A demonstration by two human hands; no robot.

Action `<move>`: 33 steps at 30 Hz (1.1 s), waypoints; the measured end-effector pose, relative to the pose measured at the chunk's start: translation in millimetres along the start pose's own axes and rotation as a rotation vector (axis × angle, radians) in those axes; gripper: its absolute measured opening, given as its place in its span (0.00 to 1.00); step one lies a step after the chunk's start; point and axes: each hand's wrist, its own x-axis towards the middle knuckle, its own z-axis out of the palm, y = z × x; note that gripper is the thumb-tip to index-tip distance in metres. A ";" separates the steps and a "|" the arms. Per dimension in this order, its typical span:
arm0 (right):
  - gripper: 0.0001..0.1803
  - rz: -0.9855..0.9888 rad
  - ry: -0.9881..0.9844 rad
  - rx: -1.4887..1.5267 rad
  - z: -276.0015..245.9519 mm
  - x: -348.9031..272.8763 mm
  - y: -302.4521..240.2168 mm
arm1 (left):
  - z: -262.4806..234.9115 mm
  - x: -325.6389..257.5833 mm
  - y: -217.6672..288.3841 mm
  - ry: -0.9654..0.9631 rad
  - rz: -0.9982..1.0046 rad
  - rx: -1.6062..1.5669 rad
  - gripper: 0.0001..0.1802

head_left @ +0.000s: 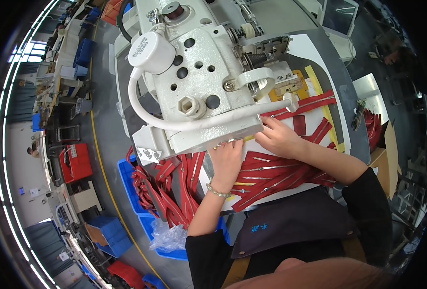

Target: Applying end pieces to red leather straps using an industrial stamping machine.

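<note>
A white industrial sewing machine (199, 72) fills the upper middle. My left hand (226, 161), with a beaded bracelet (218, 191) at the wrist, reaches under the front of its head; the fingertips are hidden there. My right hand (280, 138) is bent beside the head's right edge, its fingers drawn together and their tips partly covered by the machine. What they hold cannot be made out. Right at those fingers, a red zipper (309, 103) runs off to the upper right. Several more red zippers (266, 176) with metal teeth lie below my hands.
Blue bins (129, 185) stand left of the table, with red zippers hanging over them and clear plastic (169, 236) on top. Yellow tape (326, 115) edges the worktop at right. A cardboard box (386, 161) and a bundle of red zippers (371, 127) are farther right.
</note>
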 end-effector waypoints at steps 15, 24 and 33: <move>0.09 -0.111 0.085 0.131 3.4 -3.5 18.8 | 80.9 -20.4 -89.7 -0.071 0.349 0.034 0.22; 0.12 -0.034 -0.005 0.141 21.8 -15.0 24.5 | 79.5 -7.1 -100.7 -0.060 0.005 -0.519 0.19; 0.16 -0.030 -0.026 0.168 29.2 -16.6 29.5 | 80.0 -11.9 -99.8 -0.107 -0.003 -0.595 0.19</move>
